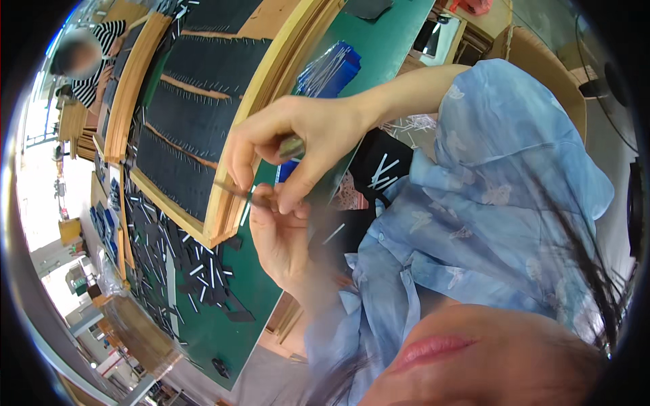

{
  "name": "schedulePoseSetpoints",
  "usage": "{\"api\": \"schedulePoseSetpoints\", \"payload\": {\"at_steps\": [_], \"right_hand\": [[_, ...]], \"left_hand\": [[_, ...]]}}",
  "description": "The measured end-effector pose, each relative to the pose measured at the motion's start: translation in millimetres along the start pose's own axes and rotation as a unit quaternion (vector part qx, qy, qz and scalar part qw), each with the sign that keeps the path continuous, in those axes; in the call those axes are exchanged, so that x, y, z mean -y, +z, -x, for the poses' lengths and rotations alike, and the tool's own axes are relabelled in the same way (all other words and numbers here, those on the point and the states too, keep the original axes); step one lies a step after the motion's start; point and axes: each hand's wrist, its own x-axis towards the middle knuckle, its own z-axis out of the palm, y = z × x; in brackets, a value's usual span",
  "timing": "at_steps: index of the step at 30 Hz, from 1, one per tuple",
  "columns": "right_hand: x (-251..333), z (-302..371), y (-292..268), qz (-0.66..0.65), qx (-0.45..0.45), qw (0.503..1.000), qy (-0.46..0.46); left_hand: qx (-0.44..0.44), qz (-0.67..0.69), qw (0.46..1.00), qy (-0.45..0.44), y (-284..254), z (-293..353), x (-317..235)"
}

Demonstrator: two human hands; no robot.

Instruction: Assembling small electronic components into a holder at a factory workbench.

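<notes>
My right hand (301, 132), the upper one in the picture, is closed around a slim dark tool (233, 190) with a narrow pointed end. A rounded olive-brown end (292, 147) shows in its palm; whether it belongs to the same tool I cannot tell. Below it, my left hand (277, 243) is closed, its fingertips pinching a thin pale strip (245, 214) beside the tool. The fingertips of both hands meet there, partly hiding what they grip. Next to them stands a wooden-framed board (230, 169) bearing rows of black pieces with thin pins or strips along their edges.
Black pieces and white strips (196, 271) lie scattered over the green table (223, 345). A blue container (335, 68) holds many thin rods. White strips rest on black cloth (379, 162) by my lap. Across the table, a person in stripes (101, 61) stands near another wooden frame (135, 88).
</notes>
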Motion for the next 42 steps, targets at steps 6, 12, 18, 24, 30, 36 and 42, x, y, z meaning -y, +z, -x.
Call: {"api": "schedulePoseSetpoints", "payload": {"at_steps": [6, 12, 18, 24, 30, 36, 42], "right_hand": [[13.8, -13.1, -81.4, 0.162, -0.101, 0.98, 0.048], [-9.8, -24.6, -83.7, 0.263, -0.119, 0.955, 0.064], [-0.2, 14.7, -92.5, 0.338, -0.122, 0.93, 0.081], [-31.7, 66.3, -58.8, 0.53, 0.001, 0.837, 0.138], [-42.2, 48.0, -42.3, 0.531, 0.044, 0.823, 0.194], [-23.0, 50.5, -50.8, 0.373, -0.053, 0.9, 0.22], [16.1, 60.2, -18.3, -0.022, -0.089, 0.962, 0.258]], "left_hand": [[0.031, -0.112, 0.993, 0.019, 13.7, -12.2, 9.4], [-0.13, -0.255, 0.949, 0.133, 15.0, -24.1, 7.9], [-0.184, -0.556, 0.778, 0.226, 14.2, -24.0, 16.2], [-0.168, -0.599, 0.752, 0.219, 17.9, -25.9, 26.6], [-0.19, -0.593, 0.749, 0.228, 13.7, -12.2, 28.2], [-0.174, -0.531, 0.792, 0.247, 9.3, -15.3, 39.7], [-0.107, -0.324, 0.932, 0.125, 31.3, -14.7, 56.1]]}}
